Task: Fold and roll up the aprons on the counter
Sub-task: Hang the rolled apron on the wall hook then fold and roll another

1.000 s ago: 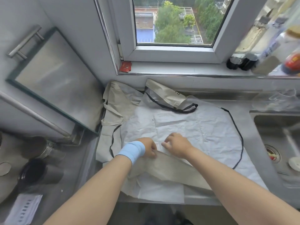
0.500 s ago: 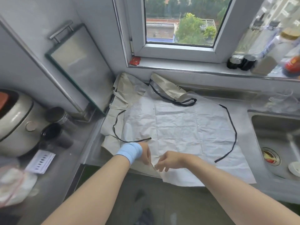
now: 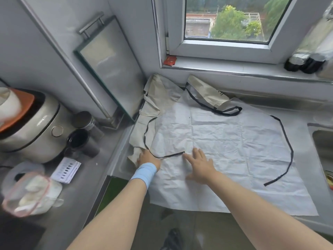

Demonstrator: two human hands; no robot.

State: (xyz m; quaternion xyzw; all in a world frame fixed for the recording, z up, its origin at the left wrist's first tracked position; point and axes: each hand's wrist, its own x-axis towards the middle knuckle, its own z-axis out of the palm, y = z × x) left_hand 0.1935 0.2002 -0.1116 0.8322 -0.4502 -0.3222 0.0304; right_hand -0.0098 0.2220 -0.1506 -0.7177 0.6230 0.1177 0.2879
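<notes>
Now white apron spread flat on counter beside sink; beige apron beneath, farther from sink. Right hand flat, fingers spread, pressing white apron; left hand on beige edge, grip unclear. Likely light, limp cloth: take corners.

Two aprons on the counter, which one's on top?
The white apron with black ties, spread flat under the right hand. The beige apron lies crumpled beneath it, showing only along the left and far edges.

Right hand now flat on the white apron, left hand over on the beige apron
</notes>
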